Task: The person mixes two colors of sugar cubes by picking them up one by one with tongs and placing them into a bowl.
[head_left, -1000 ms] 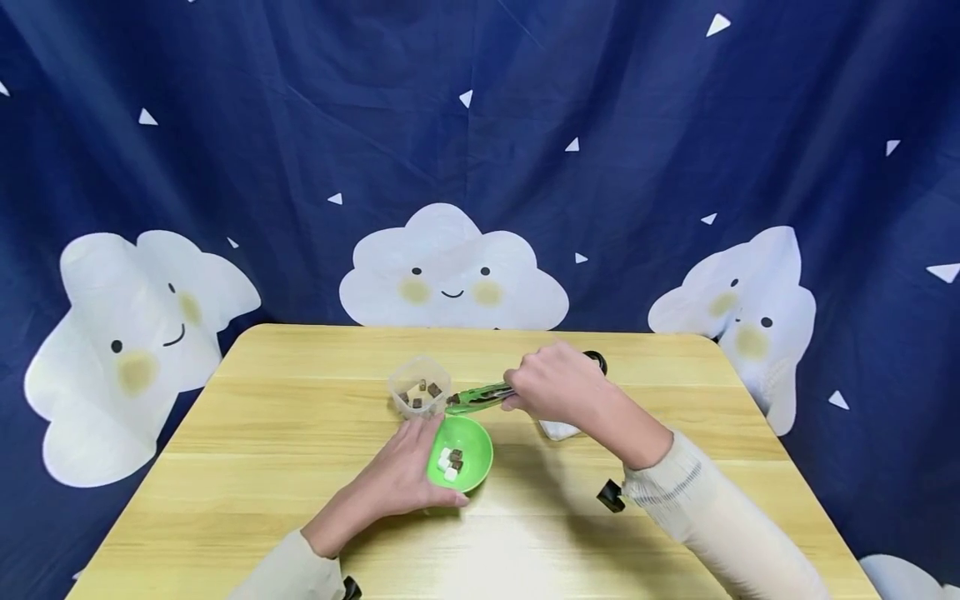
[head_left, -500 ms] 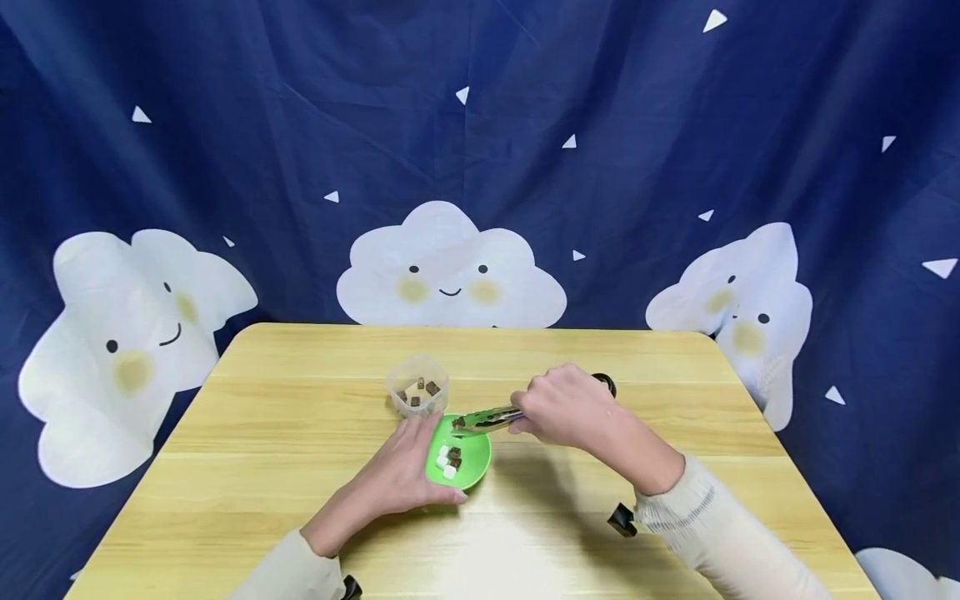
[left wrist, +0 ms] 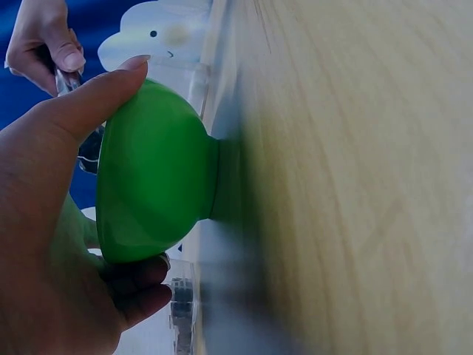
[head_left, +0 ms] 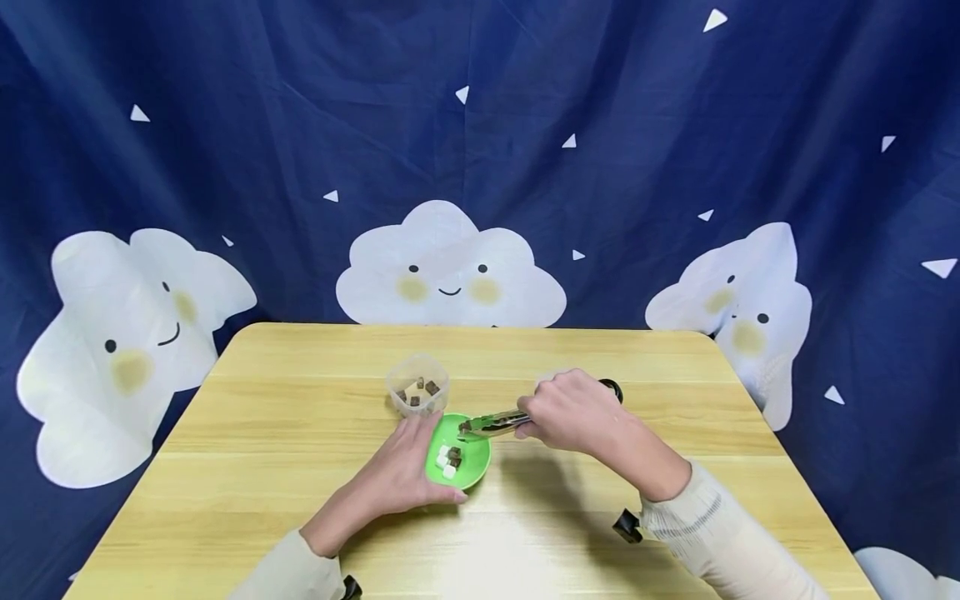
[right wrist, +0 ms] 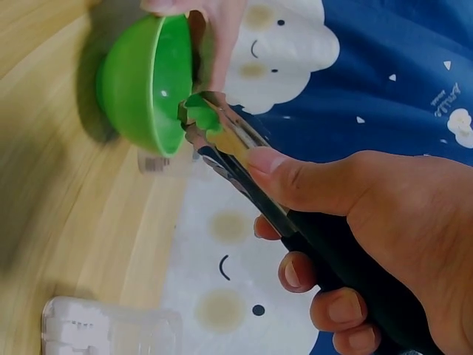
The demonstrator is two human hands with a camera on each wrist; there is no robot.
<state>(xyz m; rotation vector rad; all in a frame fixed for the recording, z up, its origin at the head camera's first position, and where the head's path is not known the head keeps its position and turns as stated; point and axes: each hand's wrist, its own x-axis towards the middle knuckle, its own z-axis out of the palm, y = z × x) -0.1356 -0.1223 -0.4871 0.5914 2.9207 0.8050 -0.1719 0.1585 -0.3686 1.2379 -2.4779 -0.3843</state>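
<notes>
My left hand (head_left: 397, 471) grips the side of a small green bowl (head_left: 474, 468), thumb at the near rim and fingers on the far side. Inside the bowl lie several white cubes (head_left: 448, 472) and brown cubes (head_left: 455, 461). My right hand (head_left: 576, 410) holds metal tongs (right wrist: 247, 166) with black handles. In the head view their tips hang over the far right part of the bowl, with a brown cube (head_left: 463, 428) between them. The left wrist view shows the bowl's foot at the table surface.
A clear plastic tub (head_left: 417, 385) with several brown cubes stands just behind the bowl. Another clear container (right wrist: 111, 329) with white pieces stands farther right, mostly hidden behind my right hand in the head view. A blue cloud-print curtain (head_left: 480, 150) hangs behind the wooden table (head_left: 300, 392).
The tongs and the brown cube have come from beside the clear tub toward me, over the bowl, then slightly right. My left hand and the bowl have stayed nearly in place.
</notes>
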